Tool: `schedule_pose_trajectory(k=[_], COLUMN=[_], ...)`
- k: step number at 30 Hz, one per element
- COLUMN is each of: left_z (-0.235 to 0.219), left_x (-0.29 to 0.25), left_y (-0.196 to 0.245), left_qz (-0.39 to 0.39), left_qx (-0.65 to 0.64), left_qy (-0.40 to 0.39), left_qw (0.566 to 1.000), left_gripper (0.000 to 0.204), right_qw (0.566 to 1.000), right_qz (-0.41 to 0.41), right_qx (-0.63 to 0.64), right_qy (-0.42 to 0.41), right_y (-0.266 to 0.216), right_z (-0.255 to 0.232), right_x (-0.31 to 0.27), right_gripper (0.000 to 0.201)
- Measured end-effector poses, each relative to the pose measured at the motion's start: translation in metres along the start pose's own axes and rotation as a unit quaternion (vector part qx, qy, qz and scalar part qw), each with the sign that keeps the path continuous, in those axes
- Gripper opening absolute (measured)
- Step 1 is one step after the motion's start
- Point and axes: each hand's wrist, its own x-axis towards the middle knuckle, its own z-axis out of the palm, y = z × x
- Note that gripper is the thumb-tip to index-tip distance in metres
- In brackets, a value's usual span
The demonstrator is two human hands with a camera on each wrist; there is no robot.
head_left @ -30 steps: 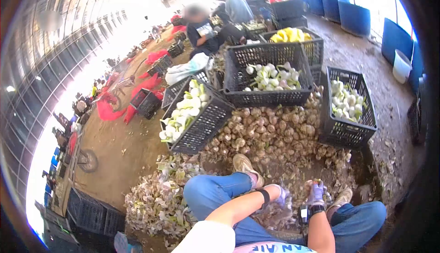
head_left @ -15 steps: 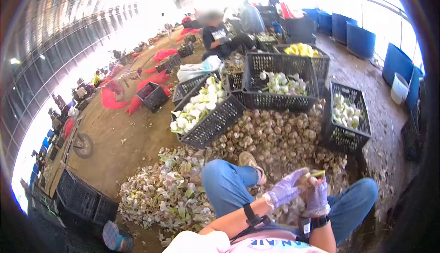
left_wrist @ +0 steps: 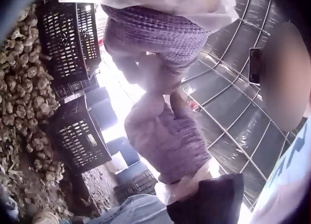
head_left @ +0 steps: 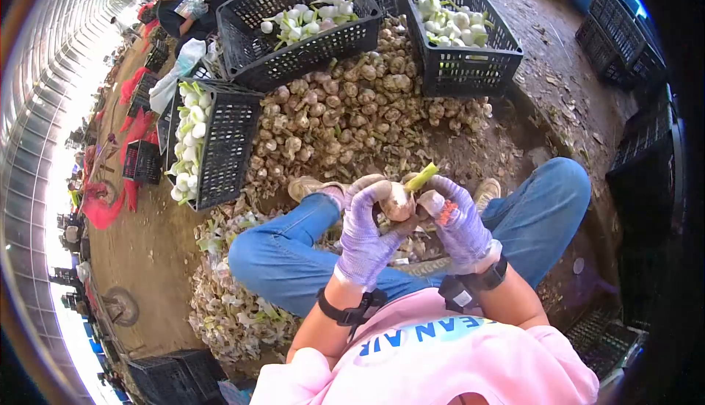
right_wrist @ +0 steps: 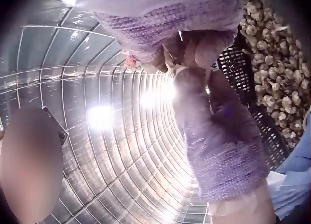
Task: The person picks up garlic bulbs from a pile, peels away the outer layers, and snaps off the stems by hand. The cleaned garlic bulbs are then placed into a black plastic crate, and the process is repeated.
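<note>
At the far left, as the head view shows it, red netting [head_left: 99, 214] lies on the brown floor. Next to it a black crate [head_left: 231, 148] stands at a slant, filled with white bulbs [head_left: 192, 129], and below this crate there is a pile of pale peelings [head_left: 228, 309]. Further right comes a larger crate [head_left: 294, 63] with more white bulbs on its bottom, and in front of it a broad heap of brownish garlic [head_left: 338, 111].

Between the two bent knees in blue jeans [head_left: 294, 247], the left hand [head_left: 366, 240], in a purple glove, curls its fingers and thumb around a garlic bulb [head_left: 399, 203]. The bulb is held up in the air, and its short green stem [head_left: 421, 176] points up to the right. The right hand [head_left: 466, 236], gloved alike, grips the same bulb from the other side, near the stem; an orange-red patch [head_left: 446, 212] shows at its fingers. Beyond, at the right, stands another crate [head_left: 470, 74] of white bulbs.

The left wrist view gives the meeting fingers from another side, but there I cannot make out the bulb. The right wrist view adds the curved, ribbed roof [right_wrist: 116, 151], which spreads wide behind the gloves.
</note>
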Motion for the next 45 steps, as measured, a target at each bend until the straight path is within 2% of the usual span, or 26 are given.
schedule_pose_trajectory(k=[1,4,5,9,10,11,12,14,18,20,22,24,28,30,31,32,33,34,35,36,37,39,42,43,44,45], left_z=[-0.001,-0.001,0.0,0.006,0.01,0.012,0.011,0.009,0.017,0.016,0.018,0.018,0.017,0.021,0.02,0.018,0.016,0.017,0.019,0.019,0.018,0.017,0.02,0.021,0.021,0.021], left_x=[0.001,0.008,0.008,0.003,-0.002,-0.005,-0.003,0.003,-0.002,-0.001,-0.001,-0.001,-0.003,-0.003,-0.003,-0.002,0.001,0.001,0.0,0.0,-0.001,-0.003,-0.006,-0.005,-0.005,-0.004], left_y=[0.001,0.01,0.011,-0.006,-0.009,-0.01,-0.006,0.005,-0.011,-0.016,-0.012,-0.003,-0.009,-0.014,-0.017,-0.021,-0.021,-0.017,-0.009,-0.003,-0.006,-0.015,-0.02,-0.019,-0.015,-0.011], left_qz=[0.026,0.074,0.071,0.05,-0.049,-0.147,-0.148,-0.265,-0.2,-0.081,-0.096,-0.226,-0.265,-0.173,-0.173,-0.104,-0.034,-0.033,-0.121,-0.207,-0.207,-0.322,-0.322,-0.32,-0.319,-0.277], left_qx=[0.057,0.107,0.115,0.063,-0.087,-0.234,-0.234,-0.358,-0.299,-0.123,-0.146,-0.295,-0.312,-0.262,-0.262,-0.176,-0.088,-0.089,-0.211,-0.328,-0.327,-0.553,-0.523,-0.464,-0.465,-0.389], left_qy=[-0.012,-0.042,-0.045,-0.058,-0.046,-0.032,-0.033,-0.032,-0.023,-0.081,-0.073,-0.05,-0.055,-0.038,-0.039,-0.064,-0.089,-0.089,-0.078,-0.064,-0.062,-0.027,-0.019,-0.001,-0.002,-0.001], left_qw=[0.998,0.991,0.99,0.995,0.994,0.96,0.96,0.895,0.933,0.986,0.982,0.927,0.911,0.949,0.949,0.977,0.992,0.992,0.967,0.92,0.92,0.768,0.789,0.826,0.826,0.879], left_gripper=[0.067,0.065,0.065,0.066,0.067,0.067,0.067,0.067,0.067,0.061,0.061,0.062,0.063,0.065,0.065,0.064,0.064,0.064,0.063,0.061,0.061,0.059,0.058,0.063,0.063,0.062], right_qw=[0.999,0.997,0.995,0.993,0.991,0.987,0.987,0.968,0.988,0.996,0.995,0.994,0.988,0.987,0.99,0.992,0.988,0.988,0.989,0.99,0.99,0.98,0.993,0.993,0.997,0.999], right_qz=[-0.008,0.014,0.037,0.096,0.113,0.129,0.129,0.139,0.107,0.042,0.064,0.087,0.118,0.114,0.105,0.096,0.088,0.088,0.1,0.113,0.113,0.149,0.111,0.111,0.079,0.046], right_qx=[0.034,0.067,0.09,0.064,0.075,0.087,0.088,0.198,0.113,0.08,0.075,0.071,0.095,0.107,0.092,0.076,0.127,0.127,0.105,0.083,0.084,0.128,0.035,0.034,0.02,0.006], right_qy=[-0.028,-0.022,0.016,-0.006,-0.017,-0.028,-0.026,-0.071,-0.027,0.01,0.005,-0.001,-0.042,-0.041,-0.03,-0.019,-0.015,-0.015,-0.021,-0.028,-0.029,-0.037,-0.016,-0.015,-0.012,-0.01], right_y=[0.004,0.008,0.005,-0.005,-0.01,-0.013,-0.013,-0.012,-0.003,0.011,0.002,-0.005,-0.014,-0.01,-0.002,0.002,0.003,0.003,0.003,0.003,0.004,0.005,0.012,0.009,0.003,-0.001], right_z=[-0.003,-0.008,-0.005,-0.019,-0.02,-0.022,-0.023,-0.026,-0.025,-0.027,-0.027,-0.027,-0.03,-0.03,-0.031,-0.031,-0.03,-0.031,-0.032,-0.033,-0.034,-0.036,-0.033,-0.03,-0.025,-0.023], right_x=[0.005,0.009,0.01,0.013,0.011,0.011,0.011,0.013,0.014,0.017,0.016,0.016,0.014,0.012,0.012,0.012,0.012,0.012,0.014,0.014,0.012,0.009,0.012,0.012,0.011,0.011], right_gripper=[0.034,0.033,0.029,0.03,0.03,0.03,0.03,0.03,0.029,0.028,0.029,0.03,0.033,0.034,0.036,0.037,0.037,0.037,0.036,0.034,0.034,0.029,0.04,0.04,0.035,0.031])
